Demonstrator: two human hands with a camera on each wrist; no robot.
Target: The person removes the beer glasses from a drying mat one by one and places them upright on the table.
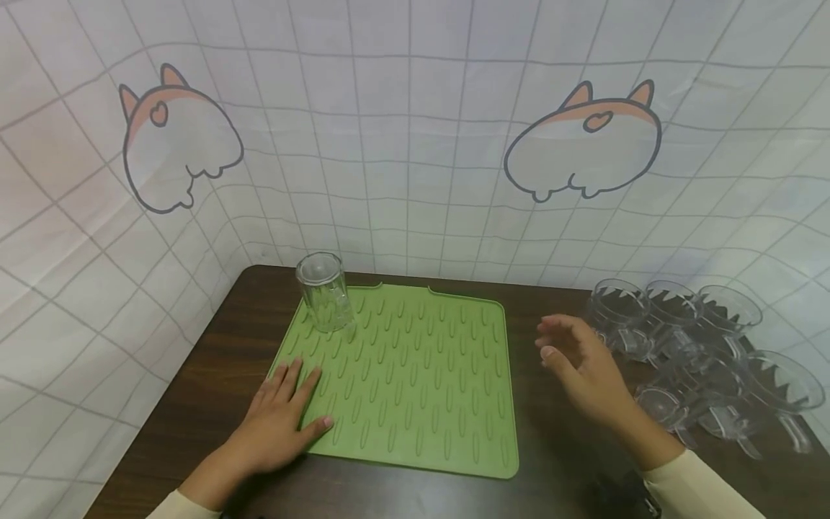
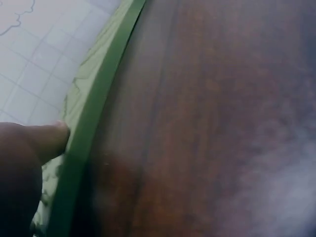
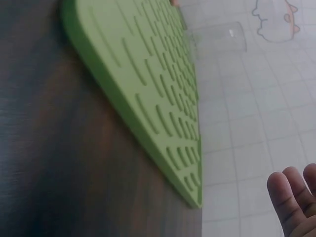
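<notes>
A green drying mat (image 1: 415, 382) with raised ridges lies on the dark table. My left hand (image 1: 275, 425) rests on its near left part, fingers spread; in the left wrist view the thumb (image 2: 42, 140) lies along the mat's edge. At the mat's back left corner stands a clear faceted glass (image 1: 324, 292), apart from the hand. To the right of the mat, my right hand (image 1: 586, 375) is held above the table with loosely bent fingers and nothing in them. Several clear wide-rimmed vessels (image 1: 781, 378) stand close beyond it, partly hidden by the hand and by each other.
Brown wood-grain table (image 1: 214, 367) shows on both sides of the mat. A white grid-patterned sheet (image 1: 415, 144) with cartoon animals hangs behind and at the sides. A dark object (image 1: 622, 494) sits by the right sleeve, too blurred to name.
</notes>
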